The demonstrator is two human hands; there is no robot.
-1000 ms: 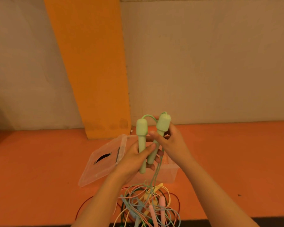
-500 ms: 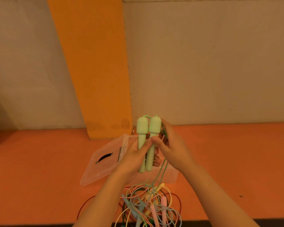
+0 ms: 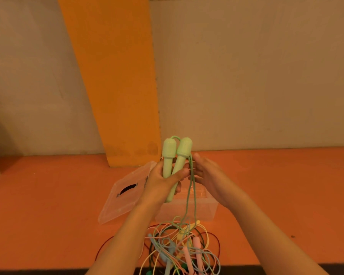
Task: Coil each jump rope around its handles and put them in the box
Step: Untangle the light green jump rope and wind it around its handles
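Left hand [image 3: 163,181]: fingers and thumb curled round both green handles [image 3: 169,153], count 2, held together upright above the box, knob ends up. Right hand [image 3: 209,175]: just beside the left, fingers loosely extended, tips against the green cord [image 3: 191,195], holding nothing else. The cord loops over the handle tops and hangs uncoiled in two strands into the rope pile [image 3: 179,243].

Clear box [image 3: 209,209]: count 1, open, below the hands. Lid [image 3: 123,201]: count 1, tilted against the box's left side.

The pile lies between the box and the bench's front edge; pink handles [image 3: 197,246], count 2; other colours too tangled to count.

Bench [image 3: 48,195]: bare orange surface left and right of the box, back edge at the wall [image 3: 256,76].
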